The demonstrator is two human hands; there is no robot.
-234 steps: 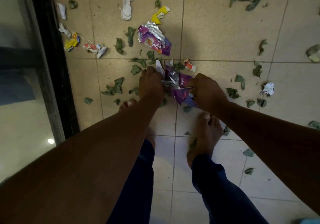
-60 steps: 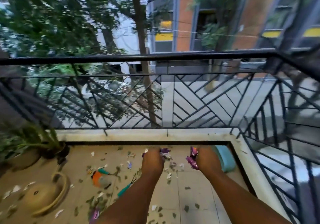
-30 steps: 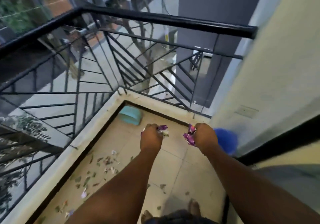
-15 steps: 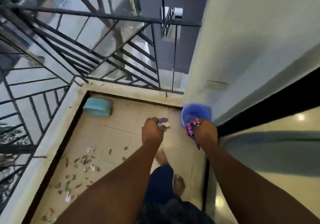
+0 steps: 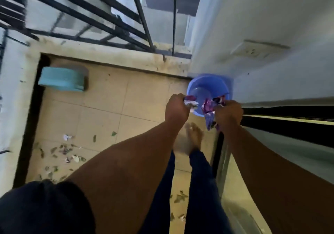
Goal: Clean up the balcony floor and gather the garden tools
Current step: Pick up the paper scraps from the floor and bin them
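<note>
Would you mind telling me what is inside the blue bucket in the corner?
The blue bucket shows only bare blue floor and wall inside. Its near side is hidden by the left hand and right hand, each gripping crumpled wrappers.

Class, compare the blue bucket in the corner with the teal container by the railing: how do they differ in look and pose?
The blue bucket stands upright, its round mouth open upward; the teal container looks boxier and shows no opening from here. The bucket sits in the wall corner with both hands' wrappers held above it; the container sits alone at the opposite corner, with no hand near it. Both rest on the tiled floor.
</note>
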